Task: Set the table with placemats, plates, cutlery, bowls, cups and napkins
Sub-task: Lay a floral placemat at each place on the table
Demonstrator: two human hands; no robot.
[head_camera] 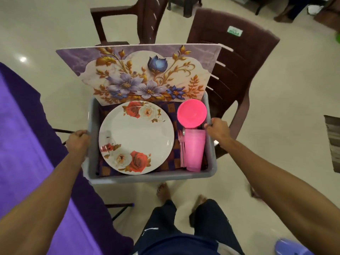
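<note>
Head view shows both hands carrying a grey tub: left hand grasps its left rim, right hand its right rim. Inside the tub, a floral placemat stands against the far wall, long axis left-right; pink cup lies lengthwise beside the plate.

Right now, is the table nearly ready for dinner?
Not yet. Nothing looks laid out. Both hands, left hand and right hand, grip the grey tub, which holds the placemat, plate, pink bowl, cups and cutlery. All setting remains.
</note>
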